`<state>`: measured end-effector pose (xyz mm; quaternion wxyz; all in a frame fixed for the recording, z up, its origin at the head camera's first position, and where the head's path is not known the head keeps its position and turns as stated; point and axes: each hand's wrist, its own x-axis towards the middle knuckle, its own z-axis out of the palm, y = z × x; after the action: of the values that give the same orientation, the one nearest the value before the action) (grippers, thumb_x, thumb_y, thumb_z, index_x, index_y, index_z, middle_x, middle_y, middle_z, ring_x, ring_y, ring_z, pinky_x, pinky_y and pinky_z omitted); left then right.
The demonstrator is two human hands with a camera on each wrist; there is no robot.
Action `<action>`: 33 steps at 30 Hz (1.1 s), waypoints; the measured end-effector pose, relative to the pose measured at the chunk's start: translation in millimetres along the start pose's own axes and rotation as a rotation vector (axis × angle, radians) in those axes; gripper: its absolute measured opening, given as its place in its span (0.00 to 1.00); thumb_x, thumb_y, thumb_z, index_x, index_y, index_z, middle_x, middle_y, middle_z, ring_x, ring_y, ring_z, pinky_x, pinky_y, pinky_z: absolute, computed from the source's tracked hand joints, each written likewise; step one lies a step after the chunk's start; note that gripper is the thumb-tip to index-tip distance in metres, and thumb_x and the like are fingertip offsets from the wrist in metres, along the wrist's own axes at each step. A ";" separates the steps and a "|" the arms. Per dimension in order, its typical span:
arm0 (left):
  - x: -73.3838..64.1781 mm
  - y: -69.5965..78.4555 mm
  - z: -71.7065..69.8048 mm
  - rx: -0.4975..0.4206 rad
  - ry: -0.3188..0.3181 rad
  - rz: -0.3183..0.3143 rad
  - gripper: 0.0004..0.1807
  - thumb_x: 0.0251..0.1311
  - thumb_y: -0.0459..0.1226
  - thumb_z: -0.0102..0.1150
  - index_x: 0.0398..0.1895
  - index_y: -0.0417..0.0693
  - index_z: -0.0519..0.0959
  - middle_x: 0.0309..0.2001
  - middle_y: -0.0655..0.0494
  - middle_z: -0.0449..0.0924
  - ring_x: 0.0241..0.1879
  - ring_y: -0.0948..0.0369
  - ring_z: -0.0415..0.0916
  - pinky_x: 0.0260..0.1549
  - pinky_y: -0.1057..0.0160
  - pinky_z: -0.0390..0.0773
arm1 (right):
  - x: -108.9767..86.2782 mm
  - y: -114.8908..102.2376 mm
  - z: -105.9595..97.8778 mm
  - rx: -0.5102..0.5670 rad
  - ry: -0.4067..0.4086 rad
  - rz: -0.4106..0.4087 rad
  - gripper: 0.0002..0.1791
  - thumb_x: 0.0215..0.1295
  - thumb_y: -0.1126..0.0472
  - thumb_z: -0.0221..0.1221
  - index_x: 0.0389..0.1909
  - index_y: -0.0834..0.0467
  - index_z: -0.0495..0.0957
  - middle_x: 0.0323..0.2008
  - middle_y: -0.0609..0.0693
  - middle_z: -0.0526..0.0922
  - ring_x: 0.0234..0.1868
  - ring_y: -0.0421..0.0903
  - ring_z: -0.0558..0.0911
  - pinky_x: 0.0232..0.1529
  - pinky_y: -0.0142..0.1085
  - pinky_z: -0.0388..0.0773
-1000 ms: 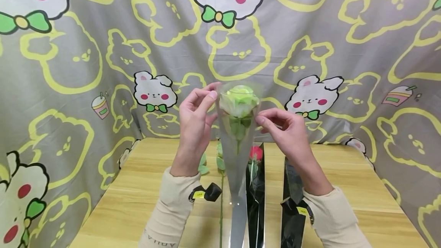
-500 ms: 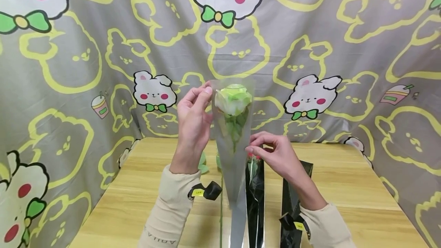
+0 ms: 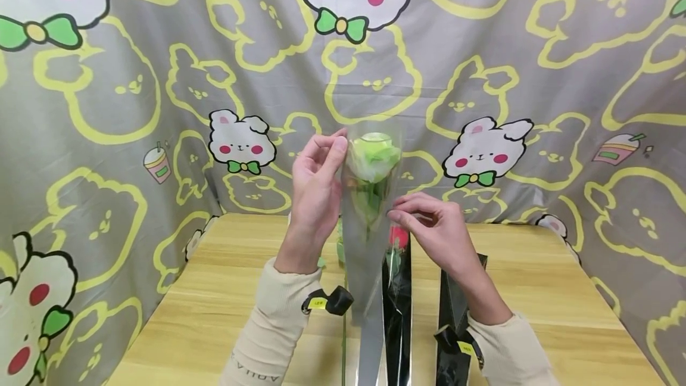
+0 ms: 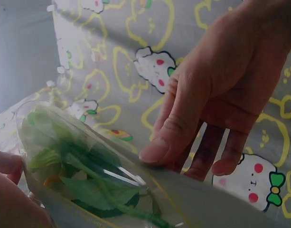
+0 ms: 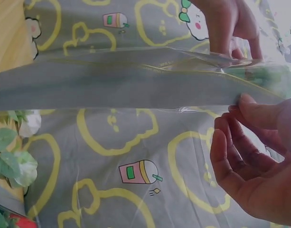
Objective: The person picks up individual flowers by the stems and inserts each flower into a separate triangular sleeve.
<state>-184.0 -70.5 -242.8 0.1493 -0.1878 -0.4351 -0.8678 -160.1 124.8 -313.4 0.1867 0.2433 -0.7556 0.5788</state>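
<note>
Grey cloth (image 3: 375, 91) printed with yellow outlines and white rabbits in green bows hangs behind a wooden table (image 3: 209, 296). Held up over that table, in front of the cloth, is a pale green and white flower (image 3: 373, 156) inside a clear and grey wrapper (image 3: 361, 279), its head just below the wrapper's upper rim. The left hand (image 3: 320, 186) pinches the wrapper's side near the top between thumb and forefinger; the right hand (image 3: 439, 225) pinches the opposite side lower down. Whether the wrapper's lower end touches the table, I cannot tell.

From the left wrist, large leaves (image 4: 100, 194) and a stem (image 4: 107, 190) show clearly through the film, details the head view blurs; the left hand's other fingers hang loosely apart. From the right wrist, a gold line (image 5: 240, 77) and tiny lettering, too small to read, appear on the wrapper, with the right hand's spare fingers loosely bent beneath its edge. That view also shows white flowers (image 5: 27, 168) at the left side.

On the table, a red flower (image 3: 398, 236) lies in a black wrapper (image 3: 398, 320), another black wrapper (image 3: 452, 320) is to its right, and a thin green stem (image 3: 343, 326) lies to its left. Small drink cups are printed on the cloth too, and the left wrist view takes in a pale surface (image 4: 22, 52) beyond its edge.
</note>
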 end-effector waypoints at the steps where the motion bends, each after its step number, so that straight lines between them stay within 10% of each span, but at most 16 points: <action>1: -0.3 -0.5 0.7 0.005 0.000 0.009 0.14 0.73 0.25 0.54 0.30 0.50 0.80 0.54 0.46 0.77 0.57 0.54 0.73 0.51 0.61 0.75 | 0.2 -0.4 1.1 -0.006 0.002 -0.006 0.02 0.65 0.69 0.68 0.34 0.62 0.89 0.41 0.52 0.87 0.45 0.41 0.85 0.46 0.31 0.83; 8: 1.6 5.8 2.0 -0.074 0.066 0.034 0.10 0.76 0.27 0.50 0.34 0.44 0.75 0.41 0.51 0.74 0.36 0.62 0.74 0.39 0.69 0.75 | -12.4 14.5 7.3 0.005 -0.155 0.161 0.09 0.63 0.61 0.72 0.43 0.57 0.87 0.40 0.50 0.87 0.41 0.45 0.85 0.41 0.35 0.84; 14: 3.3 10.0 0.2 -0.111 0.124 0.039 0.08 0.76 0.29 0.51 0.34 0.42 0.74 0.37 0.52 0.76 0.31 0.63 0.75 0.36 0.70 0.76 | -38.8 43.3 27.1 -0.090 -0.393 0.205 0.12 0.63 0.58 0.72 0.24 0.55 0.80 0.24 0.43 0.75 0.23 0.35 0.71 0.26 0.29 0.73; 26: 6.6 11.7 -9.1 -0.104 0.103 0.008 0.09 0.77 0.30 0.50 0.35 0.44 0.76 0.33 0.54 0.77 0.29 0.63 0.75 0.34 0.69 0.74 | -57.7 48.5 38.6 -0.083 -0.324 0.176 0.14 0.66 0.61 0.69 0.23 0.54 0.77 0.21 0.42 0.72 0.21 0.36 0.74 0.26 0.31 0.75; 33: -0.1 0.7 -16.4 0.016 -0.095 -0.101 0.09 0.82 0.43 0.42 0.49 0.51 0.70 0.52 0.54 0.75 0.48 0.57 0.77 0.44 0.61 0.76 | -60.2 46.1 36.0 -0.115 -0.229 0.150 0.09 0.68 0.60 0.68 0.28 0.54 0.82 0.22 0.41 0.78 0.21 0.36 0.74 0.23 0.32 0.75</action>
<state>-186.9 -84.2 -251.3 0.0860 -0.2056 -0.4575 -0.8608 -138.2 108.9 -392.9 0.0690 0.2394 -0.8201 0.5152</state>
